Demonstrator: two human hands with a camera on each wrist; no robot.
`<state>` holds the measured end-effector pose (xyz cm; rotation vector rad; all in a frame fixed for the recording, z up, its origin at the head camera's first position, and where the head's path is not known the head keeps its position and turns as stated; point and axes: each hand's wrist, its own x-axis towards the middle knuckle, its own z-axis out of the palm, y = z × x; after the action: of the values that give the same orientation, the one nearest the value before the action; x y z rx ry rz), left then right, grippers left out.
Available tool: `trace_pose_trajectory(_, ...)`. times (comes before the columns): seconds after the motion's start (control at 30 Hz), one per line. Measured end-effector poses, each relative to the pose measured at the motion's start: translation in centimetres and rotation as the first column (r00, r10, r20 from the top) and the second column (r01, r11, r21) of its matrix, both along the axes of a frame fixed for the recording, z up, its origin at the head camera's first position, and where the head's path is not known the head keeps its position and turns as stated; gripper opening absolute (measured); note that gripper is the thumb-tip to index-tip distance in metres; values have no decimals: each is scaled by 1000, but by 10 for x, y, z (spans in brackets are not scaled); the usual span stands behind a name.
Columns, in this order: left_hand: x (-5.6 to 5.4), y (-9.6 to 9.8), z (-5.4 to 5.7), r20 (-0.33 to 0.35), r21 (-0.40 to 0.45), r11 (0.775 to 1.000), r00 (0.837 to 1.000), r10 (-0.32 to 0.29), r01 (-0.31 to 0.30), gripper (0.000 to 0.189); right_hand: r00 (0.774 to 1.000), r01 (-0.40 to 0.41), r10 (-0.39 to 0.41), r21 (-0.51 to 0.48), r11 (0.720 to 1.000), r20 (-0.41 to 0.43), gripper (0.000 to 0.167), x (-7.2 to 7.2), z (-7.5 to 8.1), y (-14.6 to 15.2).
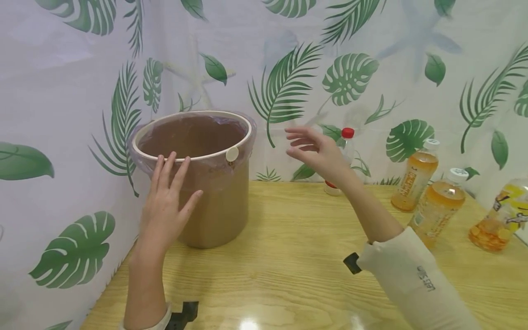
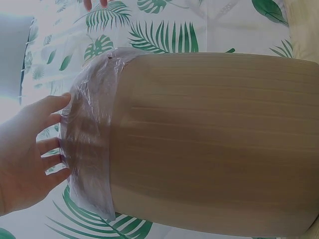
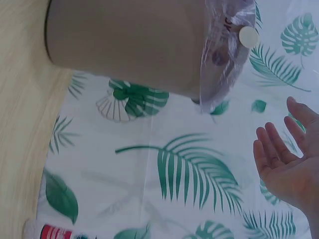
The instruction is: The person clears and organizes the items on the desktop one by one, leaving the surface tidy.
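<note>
A brown trash bin (image 1: 218,197) stands at the left of the table, with a white ring (image 1: 198,158) around its mouth. A clear plastic bag (image 2: 92,129) lines it and hangs over the rim outside. My left hand (image 1: 165,206) is at the near side of the rim, fingers spread and fingertips right at the edge. To the right of the bin my right hand (image 1: 317,153) hovers in the air with relaxed fingers and nothing in them. The right wrist view shows that hand (image 3: 286,149) apart from the bin, palm visible.
Two bottles of orange drink, one farther back (image 1: 414,176) and one nearer (image 1: 439,208), stand on the right, beside a yellow-labelled bottle (image 1: 501,217). A red-capped bottle (image 1: 348,142) is behind my right hand. A leaf-patterned sheet (image 1: 264,68) covers the walls behind the wooden table (image 1: 288,270).
</note>
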<state>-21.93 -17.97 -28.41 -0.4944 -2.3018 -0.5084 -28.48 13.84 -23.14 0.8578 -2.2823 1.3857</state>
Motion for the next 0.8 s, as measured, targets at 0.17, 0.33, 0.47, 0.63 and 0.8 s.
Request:
trace_pose_trajectory(0.17, 0, 0, 0, 1, 9, 1000, 1000, -2, 2, 67, 989, 137, -135, 40, 990, -52, 43, 25, -8, 37)
trace_pose_trajectory(0.33, 1, 1, 0, 6, 6, 1000, 1000, 5, -5, 67, 960, 258, -252, 38, 965, -119, 43, 47, -18, 77)
trace_pose_trajectory(0.47, 2, 2, 0, 14, 8, 1000, 1000, 6, -6, 67, 923, 359, -355, -4, 933, -149, 43, 64, -22, 108)
trace_pose_trajectory(0.63, 2, 2, 1, 23, 10, 1000, 1000, 10, -11, 68, 856, 500, -499, -34, 866, -136, 47, 86, -25, 148)
trace_pose_trajectory(0.8, 2, 3, 1, 23, 6, 1000, 1000, 13, -13, 68, 767, 636, -639, -63, 769, -57, 50, 100, -37, 181)
